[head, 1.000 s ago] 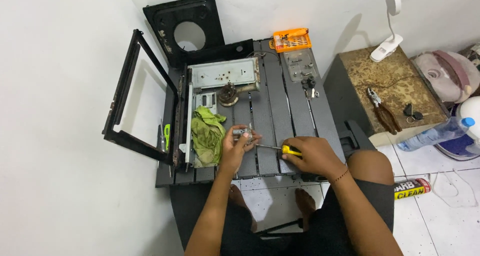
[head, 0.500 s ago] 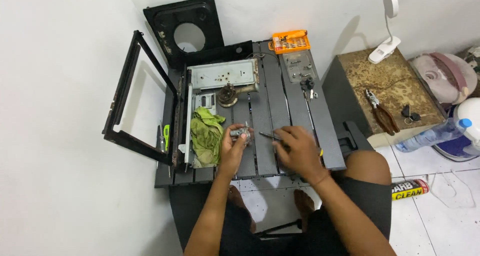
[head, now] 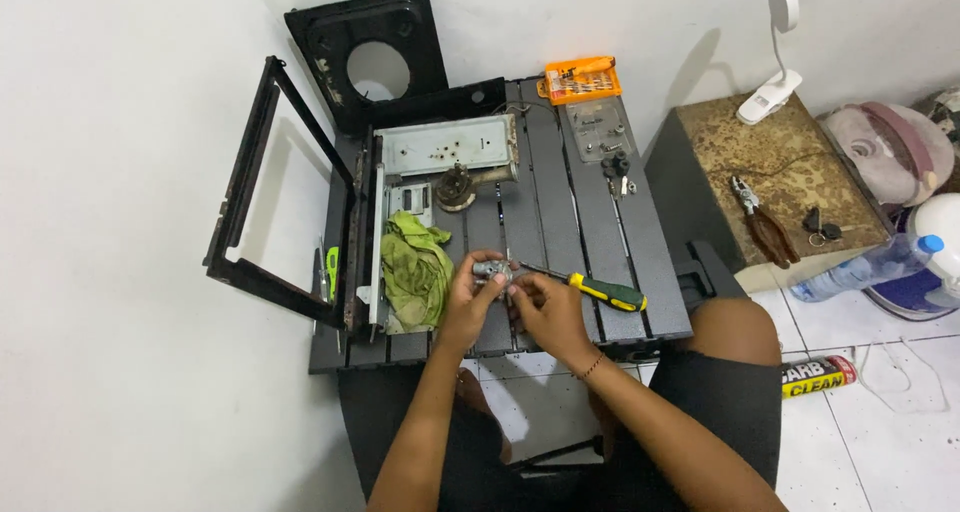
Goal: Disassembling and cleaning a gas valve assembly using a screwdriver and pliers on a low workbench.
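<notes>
Both hands, left hand (head: 468, 294) and right hand (head: 545, 307), pinch a small grey metal part (head: 492, 270) near the front edge of the dark slatted surface (head: 560, 202), green rag (head: 415, 272) just left, yellow-handled screwdriver (head: 590, 289) lying just right.

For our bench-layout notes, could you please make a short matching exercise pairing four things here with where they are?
1. crumpled green cloth
2. yellow-and-green-handled screwdriver
3. orange plastic bit case
4. small grey metal part

a. far edge of the dark slatted table
b. between both hands
c. lying right of the right hand
d. left of the left hand

Pairs: 1-d, 2-c, 3-a, 4-b
</notes>
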